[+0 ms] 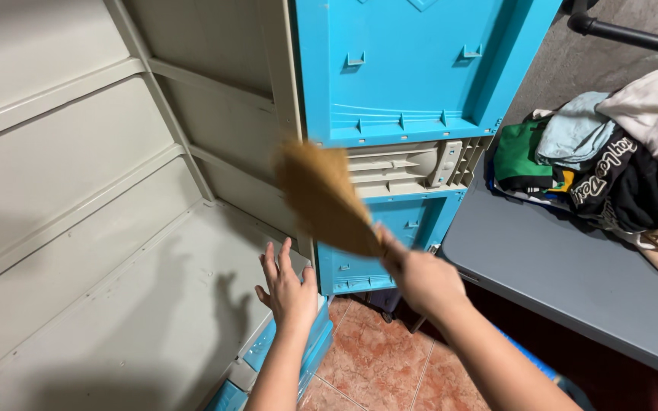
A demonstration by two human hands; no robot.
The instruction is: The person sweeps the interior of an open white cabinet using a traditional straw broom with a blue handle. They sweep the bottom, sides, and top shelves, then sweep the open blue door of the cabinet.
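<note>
Forearms enter from the bottom edge, nearest to us, both reaching up and forward. Our left hand (289, 288) lies flat, palm down and fingers spread and pointing up-frame, on the edge of the beige cabinet panel (116, 289), just where that panel meets the blue plastic drawer unit (413, 68). It grips nothing; the fingers are extended, not curled.

Our right hand (420, 280) is closed in a fist around the narrow end of a small straw hand broom (323, 199). The wrist is cocked, the forearm running in from the lower right. We note the broom's long axis runs diagonally: handle end low and right in the fist, bristle end high and left. The bristles fan out and point toward the upper left, in front of the seam between the beige panel and the blue unit. The bristle end is motion-blurred, so we cannot tell whether it touches the surface behind it.

The two hands are apart, left one lower and left of the right, with the broom rising between and above them.

Elsewhere: reddish floor tiles (378, 358) below the hands; to the right a grey table (557, 266) carrying a heap of folded clothes (611, 160) in green, light blue, black and white. A beige louvred section (413, 167) sits between the upper and lower blue parts.
</note>
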